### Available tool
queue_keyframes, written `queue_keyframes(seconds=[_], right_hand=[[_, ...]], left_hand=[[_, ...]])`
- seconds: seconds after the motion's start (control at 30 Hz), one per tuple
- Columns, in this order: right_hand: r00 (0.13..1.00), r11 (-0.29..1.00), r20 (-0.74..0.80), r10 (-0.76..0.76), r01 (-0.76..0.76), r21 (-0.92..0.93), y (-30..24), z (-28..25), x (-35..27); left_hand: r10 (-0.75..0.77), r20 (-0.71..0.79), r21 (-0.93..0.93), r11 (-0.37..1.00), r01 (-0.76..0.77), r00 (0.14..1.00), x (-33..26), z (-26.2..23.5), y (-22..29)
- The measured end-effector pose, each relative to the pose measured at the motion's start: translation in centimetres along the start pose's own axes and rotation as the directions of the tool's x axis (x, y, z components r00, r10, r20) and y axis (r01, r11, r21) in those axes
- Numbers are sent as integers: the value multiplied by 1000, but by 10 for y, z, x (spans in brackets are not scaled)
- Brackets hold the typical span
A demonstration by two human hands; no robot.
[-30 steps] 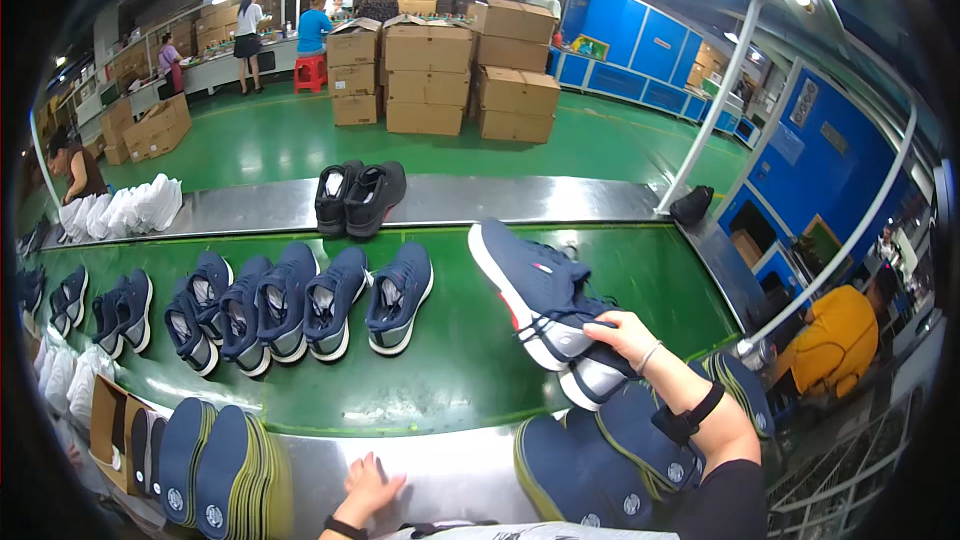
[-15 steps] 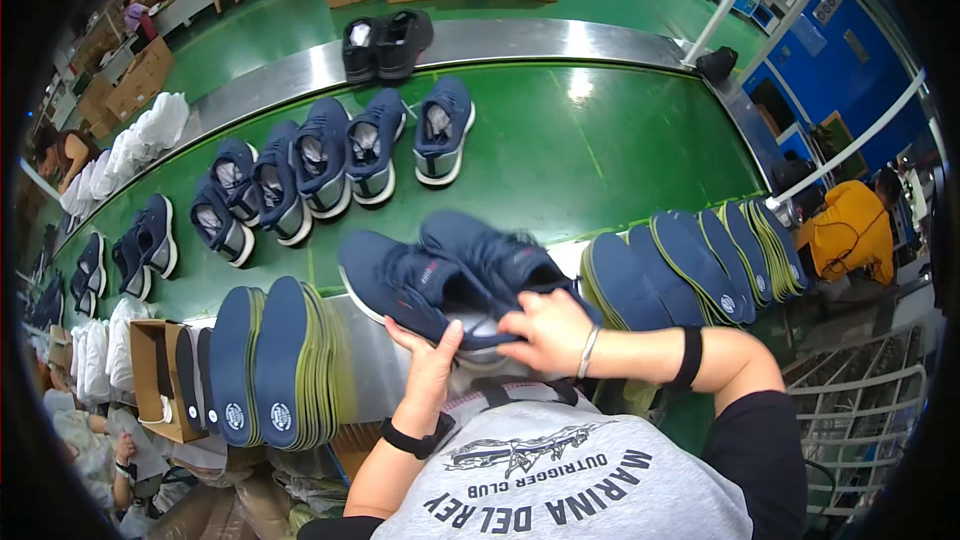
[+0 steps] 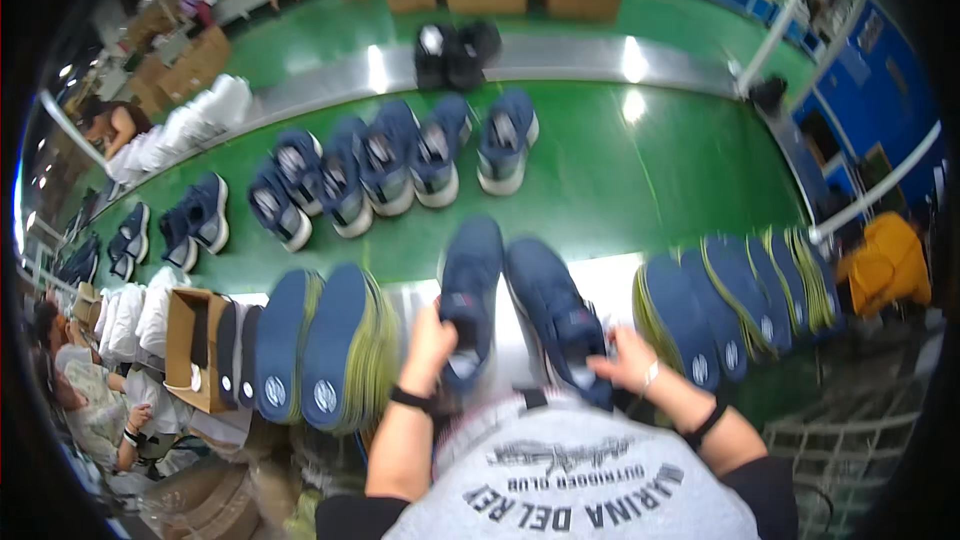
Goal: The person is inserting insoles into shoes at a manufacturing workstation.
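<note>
My left hand is closed on the heel end of a navy sneaker that points away from me. Beside it, my right hand grips the heel opening of a second navy sneaker. The two sneakers are held a little apart, toes to the green belt, above the metal ledge. Left of my left hand stand piles of navy insoles with lime-green edges. More insoles lean in a row to the right of my right hand.
Several navy sneakers line the green belt. Black shoes sit on its far metal rim. An opened cardboard box stands at the left, near co-workers. A wire rack is at lower right; a person in yellow is beyond.
The two sneakers, formerly close together and slanted, are now apart and point forward. My right hand has moved right with one, my left hand holding the other. The view has shifted.
</note>
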State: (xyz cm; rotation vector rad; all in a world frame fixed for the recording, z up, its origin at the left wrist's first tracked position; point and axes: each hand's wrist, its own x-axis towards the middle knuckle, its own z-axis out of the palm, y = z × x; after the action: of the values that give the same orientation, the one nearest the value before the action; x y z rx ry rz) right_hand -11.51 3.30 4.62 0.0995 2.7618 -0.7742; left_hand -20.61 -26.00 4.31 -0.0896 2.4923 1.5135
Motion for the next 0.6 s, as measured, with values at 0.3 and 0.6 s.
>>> queue_keyframes(seconds=[0.3, 0.6], right_hand=[[987, 983, -7, 160, -158, 92, -20, 8, 30], [967, 528, 99, -236, 42, 848, -51, -66, 27]], left_hand=[[287, 203, -205, 947, -247, 936, -44, 10, 61], [483, 47, 387, 798, -462, 874, -33, 110, 60]])
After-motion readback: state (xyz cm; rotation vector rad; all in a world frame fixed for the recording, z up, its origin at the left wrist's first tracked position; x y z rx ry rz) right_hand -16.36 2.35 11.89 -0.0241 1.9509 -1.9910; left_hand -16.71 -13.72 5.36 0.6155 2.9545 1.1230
